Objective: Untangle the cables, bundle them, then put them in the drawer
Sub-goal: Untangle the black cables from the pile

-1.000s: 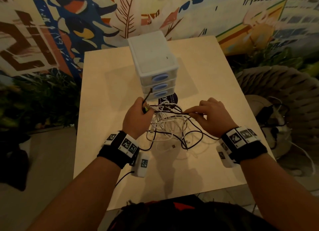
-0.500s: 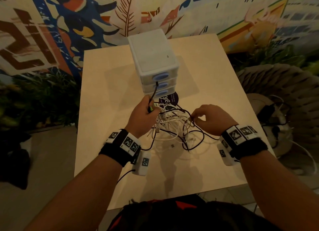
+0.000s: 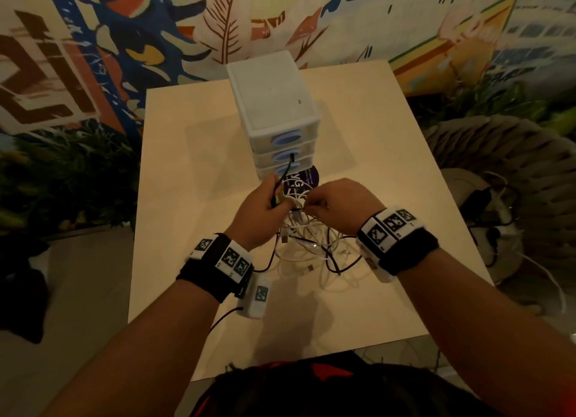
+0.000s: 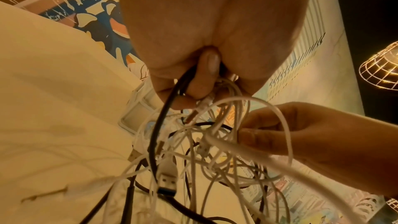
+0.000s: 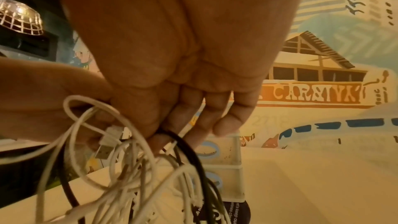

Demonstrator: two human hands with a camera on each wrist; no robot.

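A tangle of white and black cables (image 3: 308, 245) hangs from both hands above the pale table (image 3: 193, 154), with its lower loops on the tabletop. My left hand (image 3: 265, 203) grips a black cable (image 4: 170, 101) whose end sticks up past the drawers. My right hand (image 3: 333, 204) pinches strands of the tangle (image 5: 172, 142) right beside the left. A white three-drawer unit (image 3: 274, 104) with blue handles stands just behind the hands, all drawers closed. A white USB plug (image 4: 167, 173) dangles in the mess.
A dark round sticker (image 3: 300, 179) lies on the table in front of the drawer unit. To the right of the table stands a woven chair (image 3: 498, 167) with more cables and a charger on its seat. A painted wall rises behind the table.
Both hands have lifted the tangle and come together. The right hand moved left and up toward the left hand. The black cable end has risen in front of the drawers.
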